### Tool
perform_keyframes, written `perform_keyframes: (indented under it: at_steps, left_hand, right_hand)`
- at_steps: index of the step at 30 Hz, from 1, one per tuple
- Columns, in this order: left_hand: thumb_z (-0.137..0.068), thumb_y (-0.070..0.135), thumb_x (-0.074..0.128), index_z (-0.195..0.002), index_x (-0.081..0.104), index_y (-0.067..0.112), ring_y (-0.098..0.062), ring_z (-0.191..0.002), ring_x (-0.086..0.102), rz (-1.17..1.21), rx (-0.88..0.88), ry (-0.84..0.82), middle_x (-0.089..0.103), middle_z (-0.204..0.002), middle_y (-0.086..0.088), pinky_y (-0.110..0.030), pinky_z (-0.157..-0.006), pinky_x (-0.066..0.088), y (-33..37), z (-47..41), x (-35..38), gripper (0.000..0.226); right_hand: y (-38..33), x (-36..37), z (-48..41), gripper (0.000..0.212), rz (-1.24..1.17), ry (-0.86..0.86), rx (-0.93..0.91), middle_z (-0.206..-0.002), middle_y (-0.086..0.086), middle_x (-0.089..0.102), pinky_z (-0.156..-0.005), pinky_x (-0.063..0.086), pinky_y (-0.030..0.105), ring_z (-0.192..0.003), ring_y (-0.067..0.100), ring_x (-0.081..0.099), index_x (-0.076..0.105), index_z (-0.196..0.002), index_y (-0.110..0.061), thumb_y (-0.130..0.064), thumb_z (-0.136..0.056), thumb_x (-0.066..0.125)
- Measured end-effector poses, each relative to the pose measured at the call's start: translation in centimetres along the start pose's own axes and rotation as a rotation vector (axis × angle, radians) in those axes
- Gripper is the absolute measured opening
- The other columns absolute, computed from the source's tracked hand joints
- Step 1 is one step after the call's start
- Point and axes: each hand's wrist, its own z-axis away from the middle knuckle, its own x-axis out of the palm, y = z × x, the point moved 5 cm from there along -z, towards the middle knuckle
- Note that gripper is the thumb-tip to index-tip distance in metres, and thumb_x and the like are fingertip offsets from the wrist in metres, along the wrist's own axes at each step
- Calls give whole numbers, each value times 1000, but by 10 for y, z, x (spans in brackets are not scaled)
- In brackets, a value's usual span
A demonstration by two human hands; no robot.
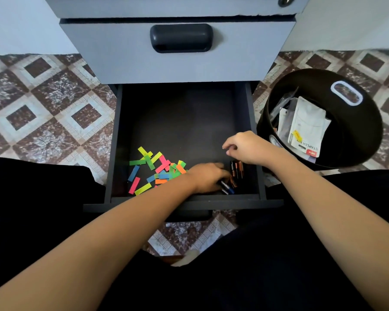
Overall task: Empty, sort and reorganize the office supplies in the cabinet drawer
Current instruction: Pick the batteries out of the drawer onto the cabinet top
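Patterned brown-and-cream tile floor [54,113] all around, grey metal cabinet [177,68] dead ahead, black bottom drawer [184,113] pulled wide open. Down in the front right corner: copper-and-black cylindrical batteries [238,169], loose in a cluster. Left grip [206,178] curled over several of them, blue-tipped ends poking out beneath. Right grip [245,147] hovering just above, fingers bent, contents impossible to tell. Probably hard, smooth, dense for their size, keen to roll; best scooped across the middle, a few together. Neon paper strips [153,171] scattered just left: featherweight, flimsy, better swept than pinched. Black round bin [357,153] beside the drawer.
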Motion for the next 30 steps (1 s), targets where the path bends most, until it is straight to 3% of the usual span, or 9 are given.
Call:
perform_keyframes:
  at_steps: [6,9,12,15,18,22,25,27,30]
  left_hand:
    - [-95,21,46,-135,42,10,-30,-118,49,-232,95,-59,52,-126,-12,-39,-92,42,-2,3,7,42]
    - [-96,19,45,-134,41,8,-32,-114,51,-234,101,-51,54,-124,-15,-41,-90,44,-1,4,6,40]
    - [-94,20,49,-131,40,7,-34,-108,54,-135,36,7,55,-120,-16,-40,-85,45,-8,9,2,40]
    - [-94,22,49,-122,55,6,-29,-109,54,-66,-24,56,56,-116,-13,-36,-90,43,-24,17,-2,33]
    - [-95,22,50,-116,65,10,-23,-104,55,93,-106,139,58,-109,-9,-27,-87,40,-42,32,-6,29]
    - [-91,20,58,-112,68,12,-18,-88,60,410,-393,333,65,-102,-5,-25,-76,44,-69,52,-15,24]
    - [-90,18,61,-106,68,11,-13,-75,57,633,-531,414,64,-89,0,-17,-58,44,-80,59,-14,19]
    - [-89,17,62,-106,68,10,-13,-80,58,728,-554,435,63,-90,0,-11,-54,43,-82,60,-13,19]
    - [-88,14,63,-106,67,10,-13,-78,57,798,-558,435,63,-89,-1,-17,-62,46,-81,60,-10,19]
  right_hand:
    - [-1,-4,3,28,-32,5,-3,-113,5,64,-86,40,22,-106,20,57,65,-118,-9,-12,-94,50]
    - [-2,-5,3,28,-45,10,-3,-113,5,65,-85,39,20,-106,19,57,64,-119,-10,-12,-94,50]
    - [-2,-5,4,27,-55,7,7,-112,4,64,-85,39,20,-106,19,58,64,-118,-10,-12,-94,51]
    - [-3,-3,4,22,-53,-21,21,-110,3,65,-86,43,22,-102,17,59,68,-111,-10,-13,-92,56]
    - [-5,12,4,15,-23,-125,30,-98,4,68,-77,48,24,-93,17,62,72,-98,-10,-15,-89,62]
    - [-10,41,4,13,144,-274,48,-83,13,67,-70,55,35,-78,29,66,67,-81,0,-13,-85,64]
    - [-13,51,6,27,265,-304,58,-65,8,51,-63,48,31,-69,29,57,53,-66,-5,-18,-83,69]
    - [-15,57,8,28,271,-330,74,-70,8,51,-64,45,30,-74,29,57,55,-73,-5,-26,-80,73]
    - [-18,65,9,31,269,-316,89,-99,16,62,-73,47,33,-92,34,62,61,-97,0,-26,-83,71]
